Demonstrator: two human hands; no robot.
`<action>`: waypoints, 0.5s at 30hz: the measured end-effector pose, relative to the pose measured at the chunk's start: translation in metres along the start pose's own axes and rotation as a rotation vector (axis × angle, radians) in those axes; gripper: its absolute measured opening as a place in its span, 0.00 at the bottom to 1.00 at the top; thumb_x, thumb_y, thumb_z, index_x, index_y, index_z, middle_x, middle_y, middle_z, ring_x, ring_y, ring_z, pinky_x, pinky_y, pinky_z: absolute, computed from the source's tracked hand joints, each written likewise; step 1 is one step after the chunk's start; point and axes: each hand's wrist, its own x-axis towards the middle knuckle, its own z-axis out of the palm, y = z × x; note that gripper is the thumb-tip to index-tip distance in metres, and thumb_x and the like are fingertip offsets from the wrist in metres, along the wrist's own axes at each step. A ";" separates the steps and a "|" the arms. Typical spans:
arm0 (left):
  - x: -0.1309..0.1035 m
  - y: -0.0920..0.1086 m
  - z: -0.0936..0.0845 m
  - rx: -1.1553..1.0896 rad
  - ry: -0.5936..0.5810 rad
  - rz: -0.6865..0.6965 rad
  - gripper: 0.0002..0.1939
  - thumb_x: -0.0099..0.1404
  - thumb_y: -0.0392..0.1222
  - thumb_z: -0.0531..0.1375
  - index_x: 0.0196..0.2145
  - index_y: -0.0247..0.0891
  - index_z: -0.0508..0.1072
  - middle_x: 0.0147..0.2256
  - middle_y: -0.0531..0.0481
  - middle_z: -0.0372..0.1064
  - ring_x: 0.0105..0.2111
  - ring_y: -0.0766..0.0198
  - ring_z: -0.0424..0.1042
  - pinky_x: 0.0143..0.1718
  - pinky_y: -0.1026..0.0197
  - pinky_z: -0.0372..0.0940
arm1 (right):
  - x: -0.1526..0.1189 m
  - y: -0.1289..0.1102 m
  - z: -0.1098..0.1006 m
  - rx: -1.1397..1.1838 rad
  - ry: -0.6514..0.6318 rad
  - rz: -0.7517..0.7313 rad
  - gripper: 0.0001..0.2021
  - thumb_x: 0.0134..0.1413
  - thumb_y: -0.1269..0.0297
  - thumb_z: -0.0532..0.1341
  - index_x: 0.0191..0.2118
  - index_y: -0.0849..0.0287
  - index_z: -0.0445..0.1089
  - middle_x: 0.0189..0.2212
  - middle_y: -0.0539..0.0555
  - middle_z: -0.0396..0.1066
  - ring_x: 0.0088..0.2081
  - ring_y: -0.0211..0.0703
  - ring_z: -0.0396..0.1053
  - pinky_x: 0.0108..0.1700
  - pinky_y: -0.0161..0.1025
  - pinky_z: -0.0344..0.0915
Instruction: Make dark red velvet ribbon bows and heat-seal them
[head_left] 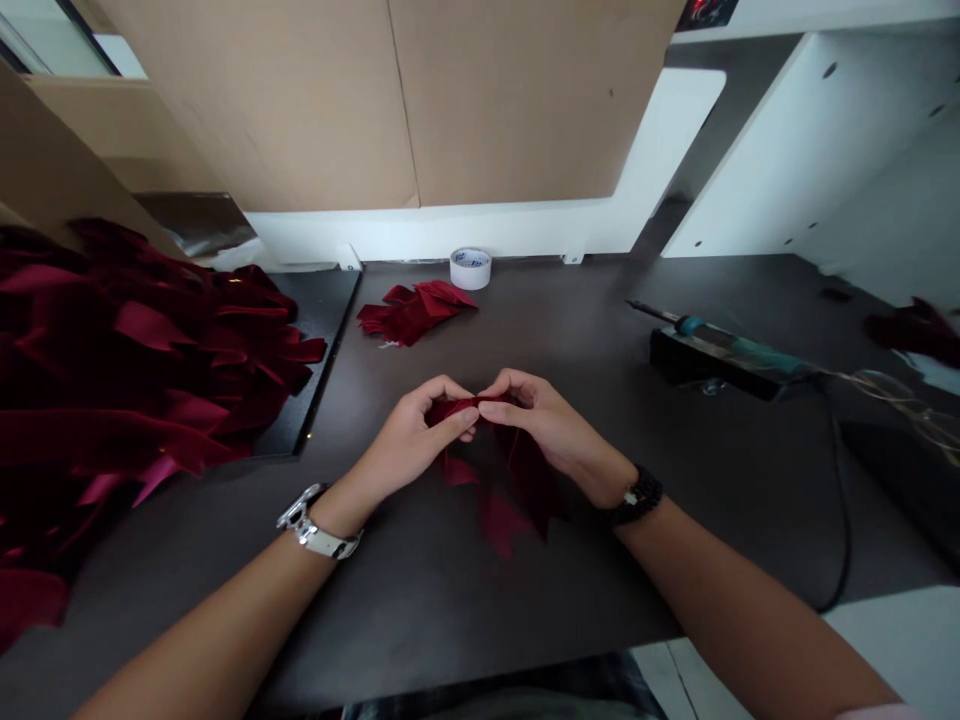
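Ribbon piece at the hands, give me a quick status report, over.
Left hand and right hand both pinching the dark red ribbon piece, tails hanging to the table. Big ribbon pile at left, soldering iron at right, both apart.

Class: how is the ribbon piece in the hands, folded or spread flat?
Folded: the ribbon piece is bunched between both hands, its tails hanging below.

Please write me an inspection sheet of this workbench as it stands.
Surface: dark table, matte.
Job's things: dark red ribbon piece pinched by left hand and right hand.
Clutter: large ribbon heap left; small ribbon pile; tape roll; soldering iron on its stand.
Grips: both shut on the ribbon piece.
Cables: black cord runs right.
Surroundings: brown boards, white panels.
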 end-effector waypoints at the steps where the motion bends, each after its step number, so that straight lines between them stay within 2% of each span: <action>1: 0.000 0.000 0.001 -0.013 0.030 -0.001 0.10 0.58 0.45 0.62 0.32 0.36 0.67 0.28 0.54 0.68 0.27 0.69 0.69 0.32 0.65 0.66 | 0.000 0.001 0.000 0.033 0.001 0.008 0.11 0.40 0.63 0.70 0.27 0.59 0.67 0.26 0.46 0.68 0.29 0.34 0.64 0.35 0.34 0.59; 9: -0.001 0.002 0.002 -0.025 0.117 0.035 0.09 0.54 0.42 0.64 0.31 0.36 0.69 0.27 0.54 0.68 0.25 0.70 0.69 0.29 0.65 0.66 | 0.000 0.003 -0.004 0.064 -0.050 0.034 0.09 0.42 0.63 0.69 0.28 0.58 0.69 0.25 0.46 0.68 0.28 0.34 0.64 0.32 0.34 0.60; 13: -0.001 0.000 0.003 -0.059 0.125 0.026 0.09 0.54 0.42 0.64 0.31 0.35 0.69 0.26 0.54 0.68 0.25 0.70 0.69 0.28 0.66 0.65 | 0.002 0.003 -0.006 -0.080 -0.067 -0.001 0.08 0.46 0.61 0.67 0.31 0.59 0.71 0.26 0.48 0.70 0.29 0.35 0.66 0.35 0.36 0.63; 15: -0.001 0.000 0.003 -0.073 0.137 0.018 0.09 0.54 0.41 0.64 0.30 0.35 0.69 0.25 0.55 0.68 0.24 0.70 0.68 0.28 0.66 0.64 | 0.002 -0.002 -0.008 -0.280 -0.067 -0.062 0.08 0.50 0.60 0.65 0.35 0.58 0.72 0.31 0.51 0.71 0.33 0.38 0.68 0.39 0.40 0.66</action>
